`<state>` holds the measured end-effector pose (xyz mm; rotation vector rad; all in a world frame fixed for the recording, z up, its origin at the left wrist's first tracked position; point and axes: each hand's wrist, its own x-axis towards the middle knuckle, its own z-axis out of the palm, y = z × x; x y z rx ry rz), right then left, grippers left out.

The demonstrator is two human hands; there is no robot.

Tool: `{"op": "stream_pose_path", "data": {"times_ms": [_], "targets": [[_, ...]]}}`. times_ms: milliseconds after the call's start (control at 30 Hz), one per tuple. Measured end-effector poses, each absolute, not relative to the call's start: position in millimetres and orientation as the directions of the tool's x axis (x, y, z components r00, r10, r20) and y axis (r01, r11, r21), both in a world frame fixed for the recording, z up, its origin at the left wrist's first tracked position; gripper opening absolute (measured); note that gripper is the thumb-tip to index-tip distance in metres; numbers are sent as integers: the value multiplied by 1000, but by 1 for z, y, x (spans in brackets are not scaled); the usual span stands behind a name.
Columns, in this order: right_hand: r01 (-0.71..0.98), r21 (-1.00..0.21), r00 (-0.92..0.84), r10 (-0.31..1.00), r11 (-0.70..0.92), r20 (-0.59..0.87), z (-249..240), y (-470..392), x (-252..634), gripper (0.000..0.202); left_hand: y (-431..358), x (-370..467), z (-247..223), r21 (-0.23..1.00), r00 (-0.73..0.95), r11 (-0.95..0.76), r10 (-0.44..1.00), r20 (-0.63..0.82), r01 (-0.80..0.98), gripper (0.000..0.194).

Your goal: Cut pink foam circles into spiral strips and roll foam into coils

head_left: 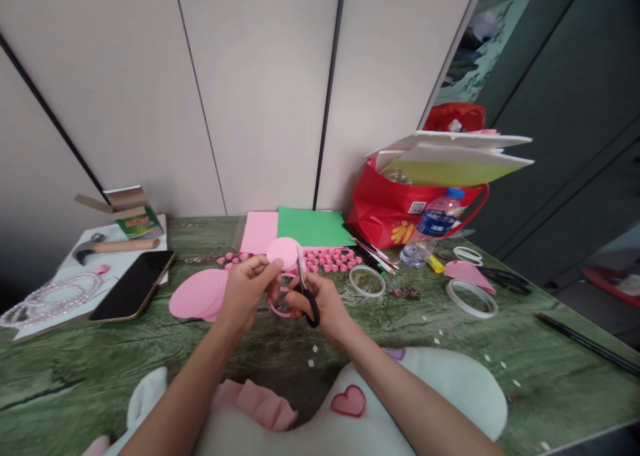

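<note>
My left hand (250, 284) pinches a small pink paper disc (283, 251) by its lower edge, held up above the table. Black-handled scissors (311, 304) are in my right hand (320, 301), the blades pointing up along the right edge of the disc. A curled pink strip (281, 311) shows between and below the hands, partly covered by fingers. Left of my left hand, larger pink paper circles (197, 295) lie stacked on the green table (240, 356). Behind the disc, several small pink balls (333, 261) are lined up in rows.
Green paper (317, 227) and pink paper (261, 231) lie at the back. A red bag (375, 206), water bottle (433, 228) and tape rolls (367, 281) stand or lie right. Left are a phone (135, 285), hammer (120, 245) and beads (63, 297). A white plush (440, 383) is in front.
</note>
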<state>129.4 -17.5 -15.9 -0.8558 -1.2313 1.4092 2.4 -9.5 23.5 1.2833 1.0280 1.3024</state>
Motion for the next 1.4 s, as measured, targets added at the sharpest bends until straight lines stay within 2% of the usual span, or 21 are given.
{"op": "stream_pose_path", "data": {"times_ms": [267, 433, 667, 933, 1400], "targets": [[-228, -972, -199, 974, 64, 110, -16, -18, 129, 34, -8, 2, 24, 973, 14, -172, 984, 176, -155, 21], [-240, -968, -221, 967, 69, 124, -15, -18, 129, 34, -11, 5, 22, 987, 104, -135, 984, 144, -88, 22], [-236, -971, -304, 946, 39, 111, -17, -20, 127, 34, -12, 5, 25, 991, 71, -132, 989, 133, -19, 22], [-292, -951, -322, 926, 102, 198, -20, -14, 133, 40, -11, 2, 24, 988, 138, -93, 988, 76, 121, 24], [-220, -971, -248, 957, 93, 148, -15, -15, 132, 39, -13, 5, 29, 995, 72, -82, 994, 78, 65, 26]]}}
